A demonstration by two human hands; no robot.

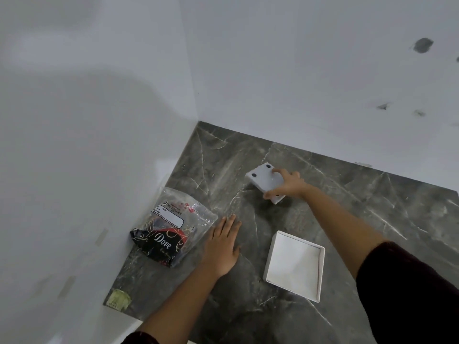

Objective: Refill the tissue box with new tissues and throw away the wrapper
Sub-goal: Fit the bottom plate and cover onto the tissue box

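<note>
Here, right hand [288, 186] gripping box base [264, 181], left hand [222, 247] flat on counter [248, 319]

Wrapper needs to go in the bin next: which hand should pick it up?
Left. The left hand lies flat and free on the counter, right beside the wrapper. The right hand is farther off, busy gripping the white box part.

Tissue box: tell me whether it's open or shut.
Open. The box lies on the counter with white tissues showing inside; the right hand holds its base apart from it.
</note>
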